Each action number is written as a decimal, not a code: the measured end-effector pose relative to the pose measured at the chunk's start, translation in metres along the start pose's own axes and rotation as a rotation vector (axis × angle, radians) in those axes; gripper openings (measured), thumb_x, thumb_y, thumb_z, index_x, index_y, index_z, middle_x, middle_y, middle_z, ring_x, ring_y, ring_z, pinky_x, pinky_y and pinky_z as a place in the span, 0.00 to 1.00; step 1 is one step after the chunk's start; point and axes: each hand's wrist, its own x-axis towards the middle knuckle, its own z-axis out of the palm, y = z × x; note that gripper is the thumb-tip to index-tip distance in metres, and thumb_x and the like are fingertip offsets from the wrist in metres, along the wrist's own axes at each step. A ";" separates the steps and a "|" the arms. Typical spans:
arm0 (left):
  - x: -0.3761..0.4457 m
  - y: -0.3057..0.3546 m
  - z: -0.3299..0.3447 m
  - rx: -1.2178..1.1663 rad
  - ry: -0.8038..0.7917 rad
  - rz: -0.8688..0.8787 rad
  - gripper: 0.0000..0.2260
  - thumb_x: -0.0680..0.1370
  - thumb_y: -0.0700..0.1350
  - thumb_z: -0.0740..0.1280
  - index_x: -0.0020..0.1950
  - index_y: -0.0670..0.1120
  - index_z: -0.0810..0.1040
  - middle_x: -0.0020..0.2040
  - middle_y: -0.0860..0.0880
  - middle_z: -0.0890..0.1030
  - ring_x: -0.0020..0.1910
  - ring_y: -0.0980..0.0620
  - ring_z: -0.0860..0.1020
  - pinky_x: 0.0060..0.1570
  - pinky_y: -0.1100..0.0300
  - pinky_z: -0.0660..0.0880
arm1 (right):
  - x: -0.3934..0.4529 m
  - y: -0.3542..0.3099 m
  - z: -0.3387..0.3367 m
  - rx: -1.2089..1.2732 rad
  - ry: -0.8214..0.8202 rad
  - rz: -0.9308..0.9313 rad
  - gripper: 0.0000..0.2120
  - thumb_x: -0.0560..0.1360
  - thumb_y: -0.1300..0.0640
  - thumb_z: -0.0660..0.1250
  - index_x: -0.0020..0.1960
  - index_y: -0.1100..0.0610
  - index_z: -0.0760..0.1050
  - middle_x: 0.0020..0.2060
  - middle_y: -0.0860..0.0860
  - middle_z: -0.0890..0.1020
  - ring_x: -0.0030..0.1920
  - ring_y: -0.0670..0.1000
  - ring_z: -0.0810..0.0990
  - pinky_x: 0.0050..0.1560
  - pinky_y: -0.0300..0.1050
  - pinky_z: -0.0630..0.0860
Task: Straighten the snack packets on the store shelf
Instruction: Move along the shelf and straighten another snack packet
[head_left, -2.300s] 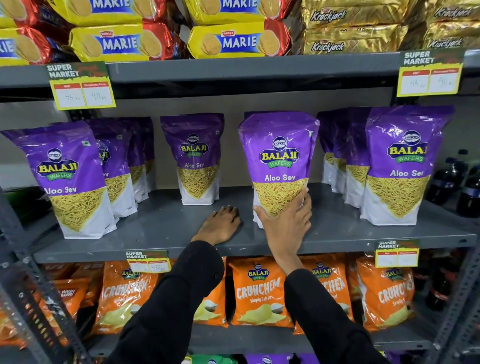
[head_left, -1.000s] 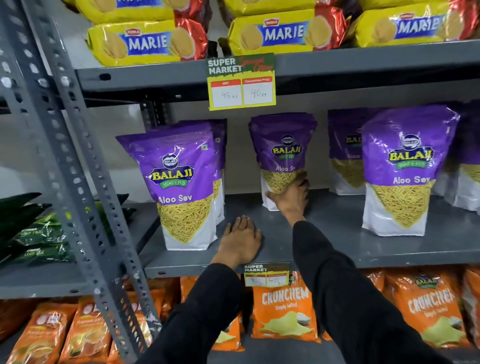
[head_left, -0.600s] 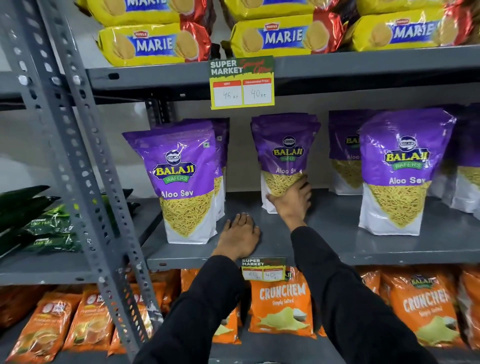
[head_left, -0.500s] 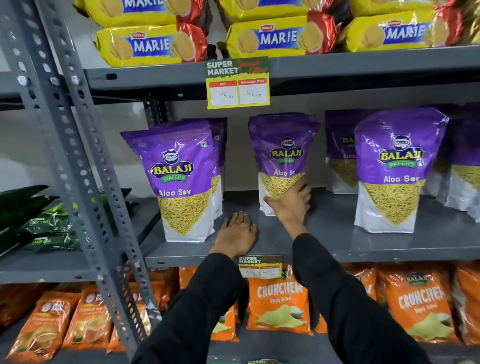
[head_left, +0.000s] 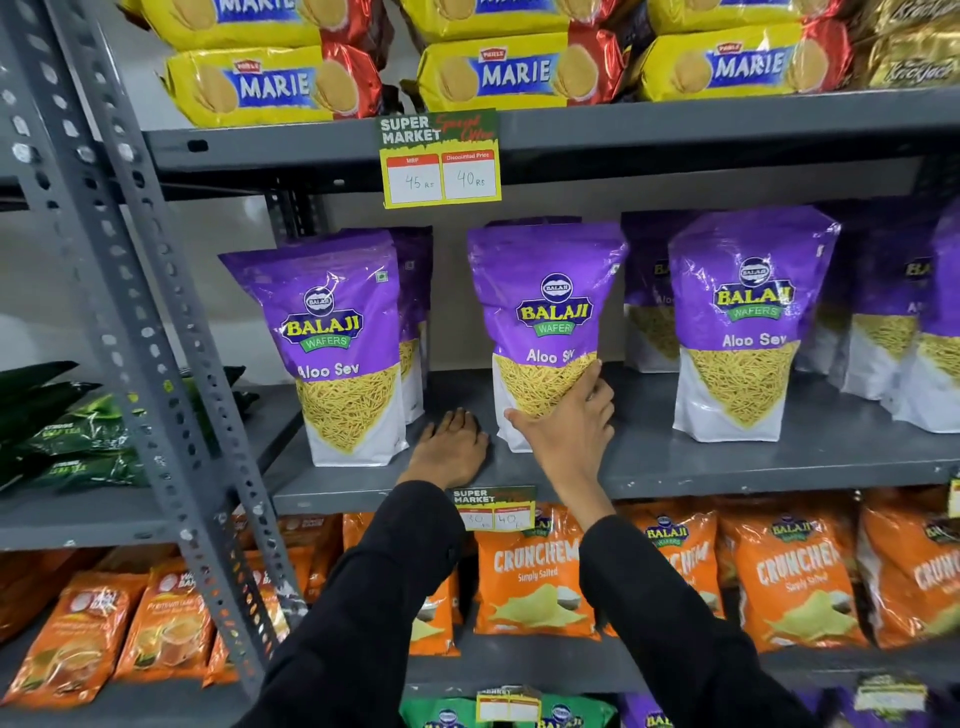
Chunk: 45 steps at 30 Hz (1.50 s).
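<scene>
Against the lower front of the upright purple Aloo Sev packet (head_left: 545, 332) my right grip (head_left: 569, 436) holds it, while beside it my left grip (head_left: 452, 449) lies flat, holding nothing, on the shelf (head_left: 727, 462).

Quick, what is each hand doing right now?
Left hand: open, lying flat on the grey metal shelf, holding nothing.
Right hand: fingers closed around the lower part of the middle purple Aloo Sev packet.

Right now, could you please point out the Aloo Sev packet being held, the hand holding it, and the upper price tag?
Aloo Sev packet (head_left: 553, 312), head view, logo.
Right hand (head_left: 569, 434), head view, back.
Upper price tag (head_left: 440, 158), head view, centre.
</scene>
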 end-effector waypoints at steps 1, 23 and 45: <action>0.000 0.000 0.000 -0.001 -0.001 -0.002 0.27 0.85 0.53 0.47 0.82 0.42 0.55 0.84 0.45 0.55 0.83 0.46 0.53 0.80 0.44 0.51 | -0.003 0.001 -0.003 -0.001 0.001 -0.004 0.63 0.61 0.36 0.80 0.81 0.58 0.47 0.72 0.61 0.64 0.71 0.64 0.67 0.66 0.64 0.69; -0.005 0.000 -0.003 0.011 0.002 0.024 0.26 0.85 0.53 0.47 0.81 0.42 0.57 0.84 0.44 0.56 0.83 0.47 0.53 0.80 0.43 0.52 | -0.036 0.006 -0.028 -0.005 0.031 -0.045 0.61 0.62 0.32 0.78 0.81 0.55 0.48 0.73 0.58 0.64 0.73 0.61 0.66 0.66 0.63 0.70; -0.003 0.002 -0.004 0.012 -0.024 0.004 0.27 0.85 0.53 0.46 0.83 0.44 0.54 0.84 0.46 0.53 0.84 0.49 0.50 0.81 0.45 0.47 | -0.049 0.033 -0.038 0.264 -0.030 -0.078 0.57 0.65 0.27 0.72 0.81 0.51 0.49 0.76 0.52 0.61 0.76 0.55 0.65 0.71 0.59 0.71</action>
